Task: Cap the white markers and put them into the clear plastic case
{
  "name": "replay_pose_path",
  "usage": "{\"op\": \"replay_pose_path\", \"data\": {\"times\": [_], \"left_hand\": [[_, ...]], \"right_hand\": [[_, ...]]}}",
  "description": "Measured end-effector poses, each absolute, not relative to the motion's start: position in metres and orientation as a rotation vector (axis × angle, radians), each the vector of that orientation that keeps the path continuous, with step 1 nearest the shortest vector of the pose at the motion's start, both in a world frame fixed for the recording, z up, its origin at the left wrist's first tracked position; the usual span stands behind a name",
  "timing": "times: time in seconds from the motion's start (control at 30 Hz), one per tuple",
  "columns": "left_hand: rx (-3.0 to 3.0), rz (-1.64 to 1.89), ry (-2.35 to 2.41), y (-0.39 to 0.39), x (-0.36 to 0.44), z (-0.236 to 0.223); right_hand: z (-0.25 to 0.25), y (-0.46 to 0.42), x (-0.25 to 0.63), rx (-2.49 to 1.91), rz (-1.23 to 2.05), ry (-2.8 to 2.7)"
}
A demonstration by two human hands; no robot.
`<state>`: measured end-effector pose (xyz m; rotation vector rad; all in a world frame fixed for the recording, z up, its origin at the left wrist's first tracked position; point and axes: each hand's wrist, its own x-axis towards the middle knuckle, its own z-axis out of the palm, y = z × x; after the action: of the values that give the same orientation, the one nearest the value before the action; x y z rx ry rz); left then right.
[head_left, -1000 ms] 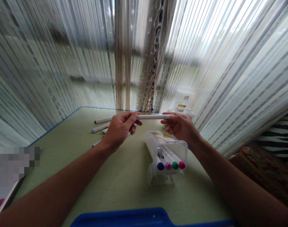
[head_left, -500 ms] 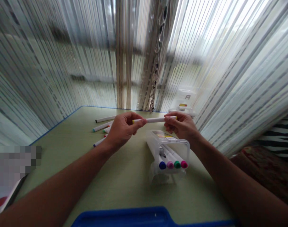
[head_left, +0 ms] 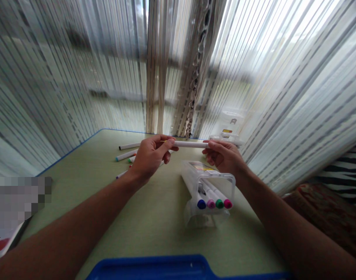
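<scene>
A white marker (head_left: 191, 144) is held level above the table, pinched at both ends. My left hand (head_left: 154, 155) is closed on its left end, where a bit of yellow shows. My right hand (head_left: 226, 154) grips the other end, and its fingers cover that tip. Below my right hand lies a clear plastic case (head_left: 191, 182) with its open end facing me. Several markers with blue, lilac, green and pink caps (head_left: 219, 203) rest in it. Behind my left hand, several loose white markers (head_left: 126, 156) lie on the table, partly hidden by the hand.
The green table (head_left: 154, 221) has a blue edge and a blue tray (head_left: 154, 268) at the front. A clear plastic container (head_left: 228, 126) stands at the back right, against string curtains (head_left: 116, 70). A blurred-out object (head_left: 14, 210) sits at the left edge.
The marker has risen slightly with both hands. The yellow right tip that showed before is now covered by my right fingers, and the left end is more hidden too.
</scene>
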<state>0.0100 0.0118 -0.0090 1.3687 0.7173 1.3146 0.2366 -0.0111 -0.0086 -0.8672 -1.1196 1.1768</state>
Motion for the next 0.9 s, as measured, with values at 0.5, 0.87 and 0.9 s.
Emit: {"op": "replay_pose_path", "data": {"times": [0.5,0.87,0.9], "left_hand": [[1.222,1.284,0.670,0.014,0.009,-0.007],[1.465,1.272,0.774,0.012,0.006,-0.009],[1.479,1.269,0.786,0.012,0.006,-0.009]], "right_hand": [[0.000,-0.014,0.238,-0.862,1.311,-0.986],[-0.009,-0.009,0.237,-0.849,1.241,-1.093],[-0.010,-0.009,0.237,-0.844,1.224,-1.112]]}}
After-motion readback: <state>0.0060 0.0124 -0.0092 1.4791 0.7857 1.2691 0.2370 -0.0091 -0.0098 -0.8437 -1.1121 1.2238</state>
